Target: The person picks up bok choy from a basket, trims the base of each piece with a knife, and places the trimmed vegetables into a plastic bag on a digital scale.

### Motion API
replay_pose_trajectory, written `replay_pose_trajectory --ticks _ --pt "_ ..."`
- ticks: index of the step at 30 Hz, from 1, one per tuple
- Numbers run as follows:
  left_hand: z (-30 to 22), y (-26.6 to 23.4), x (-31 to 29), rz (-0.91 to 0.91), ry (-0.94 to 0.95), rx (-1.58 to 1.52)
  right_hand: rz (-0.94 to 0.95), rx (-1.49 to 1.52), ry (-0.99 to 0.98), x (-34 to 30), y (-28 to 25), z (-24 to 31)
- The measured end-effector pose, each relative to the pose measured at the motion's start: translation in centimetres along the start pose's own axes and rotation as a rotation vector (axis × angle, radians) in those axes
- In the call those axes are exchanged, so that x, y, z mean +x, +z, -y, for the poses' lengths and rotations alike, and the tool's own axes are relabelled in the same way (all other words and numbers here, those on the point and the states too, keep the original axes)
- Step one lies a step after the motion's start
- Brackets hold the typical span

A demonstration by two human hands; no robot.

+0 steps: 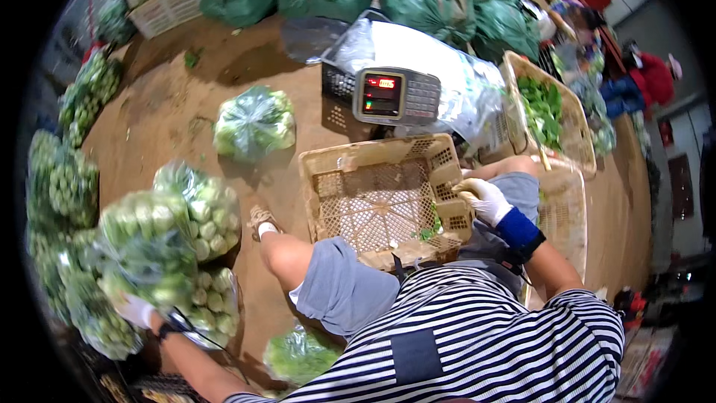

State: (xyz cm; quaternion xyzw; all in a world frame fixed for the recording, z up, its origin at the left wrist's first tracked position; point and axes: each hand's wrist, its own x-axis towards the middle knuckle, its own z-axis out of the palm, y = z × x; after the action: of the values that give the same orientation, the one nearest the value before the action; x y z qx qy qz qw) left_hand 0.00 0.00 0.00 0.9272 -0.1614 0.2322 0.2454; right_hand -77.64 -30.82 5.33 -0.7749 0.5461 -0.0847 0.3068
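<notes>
A: Left hand (136,310)?
B: Gripping a clear bag of greens (145,257), bag just above the glove.
A: Right hand (483,198)?
B: Closed on the beige crate (380,195) rim; crate sits left of it.

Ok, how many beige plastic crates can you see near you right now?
3. An almost empty crate sits between the knees, gripped by the right hand; a crate of greens is at upper right; a third crate sits behind the right arm. Others may be hidden.
</notes>
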Motion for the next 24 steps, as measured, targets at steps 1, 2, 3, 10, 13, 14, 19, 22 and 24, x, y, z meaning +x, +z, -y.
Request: replay_pose_trajectory --ticks 1,2,3,10,13,14,19,22,24 --pt "1.4 0.5 -1.9 -0.083 -0.011 0.074 -0.018 0.031 0.094 -2.3 0.6 -0.2" --pt "-1.1 0.3 -4.3 -0.076 -0.006 0.103 -0.026 0.011 0.202 -4.4 1.9 -1.4" --pt "-5.3 -0.3 -7.3 -0.07 -0.072 0.089 -0.029 -0.028 0.195 -4.1 0.6 -2.7" --pt "3.8 2.9 -3.8 0.144 0.025 0.693 0.101 0.08 -0.129 -2.5 -3.0 -4.8" --pt "0.1 4.3 -5.7 -0.043 -0.142 0.234 0.028 0.037 -0.053 -4.4 -4.7 -4.7" --pt "-6.4 5.7 -6.7 0.133 -0.225 0.158 -0.041 0.054 -0.001 -6.2 -5.4 -5.5" --pt "-2.5 1.5 -5.6 0.185 -0.312 0.022 -0.028 0.105 -0.036 -6.9 -5.1 -7.3" --pt "-4.8 -0.4 -6.5 0.047 -0.351 -0.041 -0.016 0.136 -0.005 -7.9 -5.2 -7.6" --pt "-7.4 -2.0 -7.6 -0.037 -0.312 0.015 -0.021 0.14 -0.002 -7.9 -5.0 -7.7"
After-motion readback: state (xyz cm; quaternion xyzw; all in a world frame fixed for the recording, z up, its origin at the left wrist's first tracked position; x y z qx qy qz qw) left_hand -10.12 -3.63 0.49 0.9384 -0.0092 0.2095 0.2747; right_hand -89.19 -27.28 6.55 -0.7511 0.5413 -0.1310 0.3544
